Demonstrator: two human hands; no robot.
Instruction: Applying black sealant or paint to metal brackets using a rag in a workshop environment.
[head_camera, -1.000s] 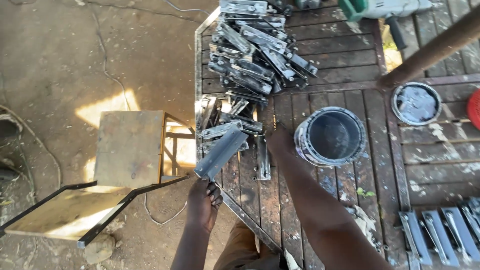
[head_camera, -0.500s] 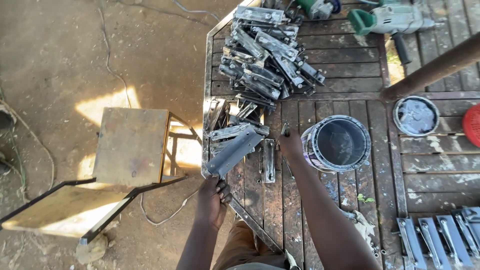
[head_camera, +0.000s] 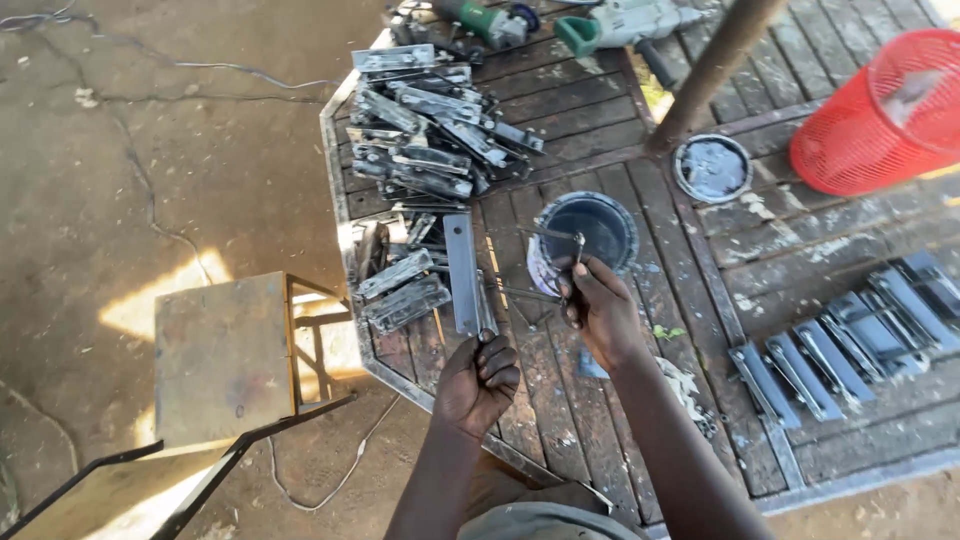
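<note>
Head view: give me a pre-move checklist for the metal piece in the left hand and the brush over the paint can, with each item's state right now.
1. Left hand grips the flat metal piece by its lower end: ok.
2. Metal piece held upright, clear of the pile of metal parts: ok.
3. Right hand holds the thin brush near the rim of the paint can: ok.
4. Paint can open, its lid lying apart on the wooden table: ok.
5. Paint loaded on the brush: cannot tell, too small.
6. Room left in the row of finished pieces at right: cannot tell.
</note>
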